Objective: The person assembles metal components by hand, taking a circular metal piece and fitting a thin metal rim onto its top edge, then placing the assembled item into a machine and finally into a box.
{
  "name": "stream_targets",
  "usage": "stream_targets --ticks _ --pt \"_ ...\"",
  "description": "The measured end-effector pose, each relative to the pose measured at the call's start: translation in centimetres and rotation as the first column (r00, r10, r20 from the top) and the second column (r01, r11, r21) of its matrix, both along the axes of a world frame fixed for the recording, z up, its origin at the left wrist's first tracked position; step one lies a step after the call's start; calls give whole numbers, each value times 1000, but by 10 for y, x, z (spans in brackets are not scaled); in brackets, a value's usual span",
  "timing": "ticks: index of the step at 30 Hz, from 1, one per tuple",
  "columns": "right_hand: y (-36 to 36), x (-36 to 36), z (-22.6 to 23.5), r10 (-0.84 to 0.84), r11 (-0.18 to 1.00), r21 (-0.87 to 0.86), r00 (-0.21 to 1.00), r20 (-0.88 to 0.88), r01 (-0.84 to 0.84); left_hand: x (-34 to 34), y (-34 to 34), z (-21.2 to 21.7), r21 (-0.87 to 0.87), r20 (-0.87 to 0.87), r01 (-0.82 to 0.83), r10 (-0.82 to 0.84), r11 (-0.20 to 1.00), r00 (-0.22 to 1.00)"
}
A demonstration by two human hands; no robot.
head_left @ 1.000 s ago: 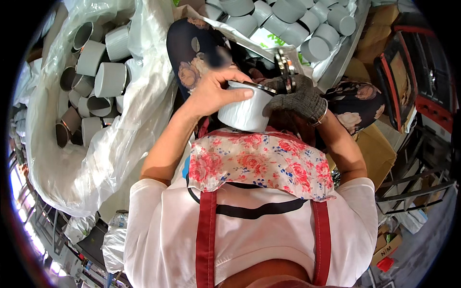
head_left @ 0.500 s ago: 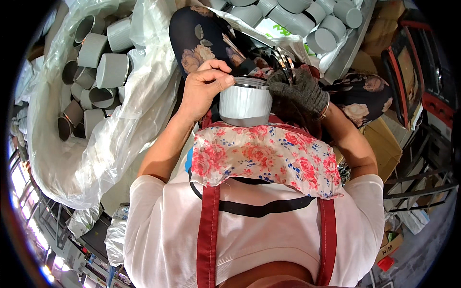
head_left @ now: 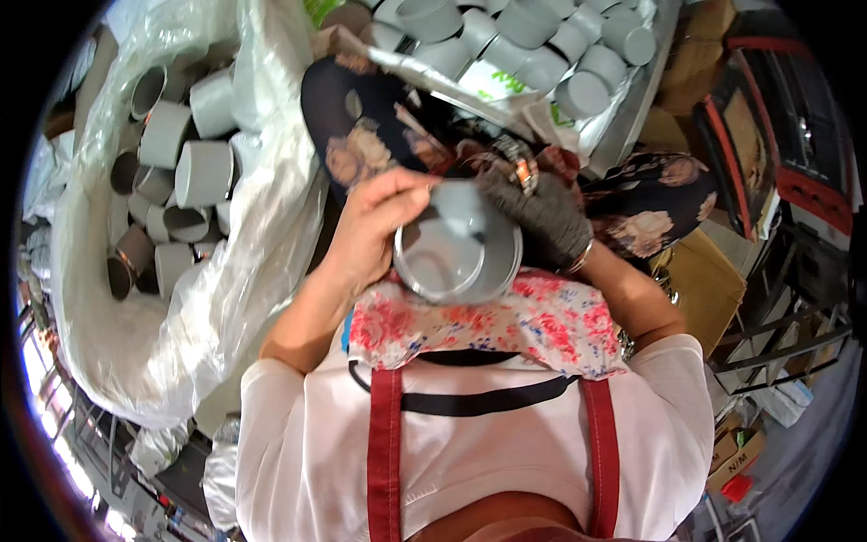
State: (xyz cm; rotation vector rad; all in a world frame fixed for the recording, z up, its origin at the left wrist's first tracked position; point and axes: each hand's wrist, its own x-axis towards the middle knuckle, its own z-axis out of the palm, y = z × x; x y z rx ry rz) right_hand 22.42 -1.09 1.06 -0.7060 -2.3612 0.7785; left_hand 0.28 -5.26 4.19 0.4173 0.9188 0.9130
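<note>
A grey round cup (head_left: 452, 257) is tipped in front of my chest with its hollow inside facing me. My bare left hand (head_left: 372, 221) grips its left side, thumb and fingers at the upper edge. My right hand (head_left: 551, 221), in a dark knit glove, bears against the cup's right side. Shiny metal rings (head_left: 524, 172) stand at the fingers of that glove, which look closed round them. The glove hides part of the rings and the cup's far right side.
On the left a clear plastic bag (head_left: 280, 172) holds several grey cups (head_left: 205, 173). Ahead, a metal-edged tray (head_left: 637, 117) bears more grey cups (head_left: 582, 93). A floral cloth (head_left: 488, 330) lies across my front. Cardboard (head_left: 700, 280) and a red-and-black case (head_left: 817, 135) are at the right.
The cup has turned so that its hollow inside faces me instead of its side wall. Both hands have moved with it, slightly nearer my body. The rings have tilted beside the right glove.
</note>
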Motion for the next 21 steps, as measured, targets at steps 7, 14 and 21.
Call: stream_targets --ticks 7,14,21 --pt "-1 -13 -18 98 976 -174 980 -176 -129 -4 0 -4 107 78 41 -50 993 996" --pt "82 -3 -21 -250 957 161 968 34 242 -47 1 36 578 -439 -323 620 749 651" --pt "250 34 -147 -624 780 268 668 405 565 -99 1 65 886 -364 -298 931 357 33"
